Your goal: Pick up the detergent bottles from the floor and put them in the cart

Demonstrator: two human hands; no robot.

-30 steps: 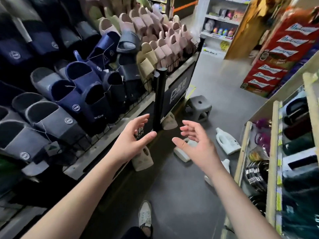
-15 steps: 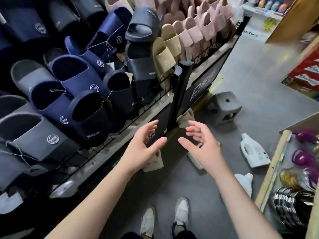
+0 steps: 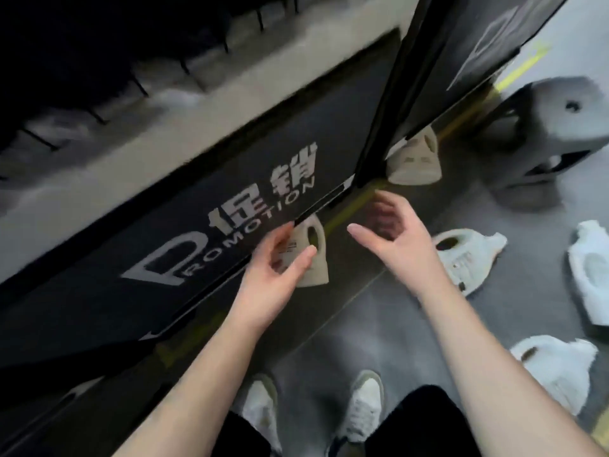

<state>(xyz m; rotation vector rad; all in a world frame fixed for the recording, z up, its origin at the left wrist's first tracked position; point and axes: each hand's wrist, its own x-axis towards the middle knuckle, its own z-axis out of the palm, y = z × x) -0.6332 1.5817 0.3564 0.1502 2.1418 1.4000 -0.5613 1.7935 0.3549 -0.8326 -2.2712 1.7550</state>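
Several detergent bottles lie or stand on the grey floor. A beige bottle (image 3: 314,258) stands upright against the black display base. My left hand (image 3: 273,275) hovers open in front of it, fingers spread near its side, and I cannot tell whether they touch. A second beige bottle (image 3: 415,159) stands farther back by the black post. My right hand (image 3: 398,242) is open in the air between the bottles, holding nothing. A white bottle (image 3: 468,258) lies just right of it, with two more white bottles (image 3: 590,275) (image 3: 560,367) at the right edge. No cart is in view.
The black display base with "PROMOTION" lettering (image 3: 230,232) runs along the left. A vertical black post (image 3: 385,94) rises from it. A grey plastic stool (image 3: 553,133) stands at the upper right. My two feet in white shoes (image 3: 359,410) are at the bottom.
The view has dropped far down toward the floor; the slipper rack has left the frame. Both hands have moved down close to the beige bottle by the display base.
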